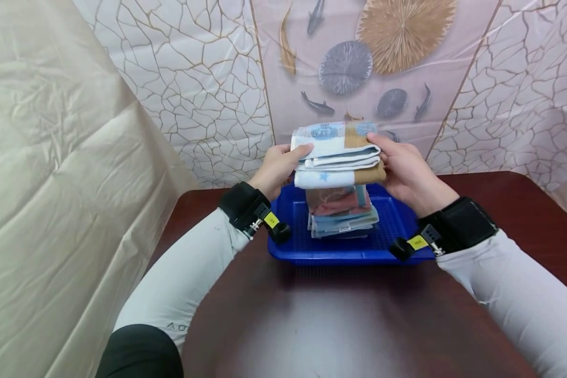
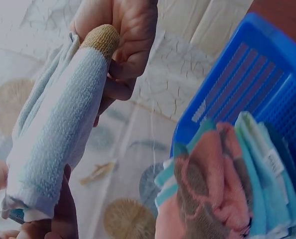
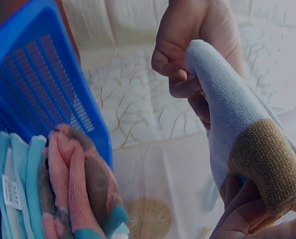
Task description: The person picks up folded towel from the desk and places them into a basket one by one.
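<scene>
A folded white towel (image 1: 328,179) with tan and light blue patches is held level above a blue basket (image 1: 293,254). My left hand (image 1: 279,167) pinches its left edge, thumb on top and fingers beneath. At the other end my right hand (image 1: 406,170) grips the tan part (image 3: 267,164) the same way. Under the held towel, a stack of folded towels stands in the basket: a pink and brown towel (image 2: 213,174) on top, light blue ones (image 1: 342,224) below. In the head view the held towel partly covers the top of that stack.
The basket stands on a dark red-brown table (image 1: 335,320) near its far edge. Behind hangs a patterned cloth (image 1: 184,89) with gold lines, and a beige cloth (image 1: 52,173) drapes down on the left. Both wrists carry black straps with small cameras.
</scene>
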Demonstrator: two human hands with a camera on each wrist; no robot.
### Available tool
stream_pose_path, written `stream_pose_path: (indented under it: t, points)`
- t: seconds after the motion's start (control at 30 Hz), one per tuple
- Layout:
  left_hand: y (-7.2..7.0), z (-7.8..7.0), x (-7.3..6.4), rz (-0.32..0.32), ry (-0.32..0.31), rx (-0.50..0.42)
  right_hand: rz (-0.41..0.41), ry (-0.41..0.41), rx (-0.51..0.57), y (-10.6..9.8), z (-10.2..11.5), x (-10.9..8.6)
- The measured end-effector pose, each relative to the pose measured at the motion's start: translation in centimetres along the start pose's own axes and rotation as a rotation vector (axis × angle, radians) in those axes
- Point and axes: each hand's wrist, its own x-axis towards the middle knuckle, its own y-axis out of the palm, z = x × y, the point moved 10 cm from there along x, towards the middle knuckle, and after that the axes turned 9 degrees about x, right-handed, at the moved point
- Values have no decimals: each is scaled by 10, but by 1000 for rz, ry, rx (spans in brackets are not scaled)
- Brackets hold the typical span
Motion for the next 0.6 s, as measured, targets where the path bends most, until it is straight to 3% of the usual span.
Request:
stream_pose_path:
  t: [0.17,0.33,0.6]
  points:
    - [0,10,20,-25,-57,-25,-34,15,10,-7,-6,20]
    - [5,22,36,-13,-67,-15,-61,55,0,-18,-15,32]
    - [13,47,44,40,-158,46,-134,154,-113,-38,-33,46]
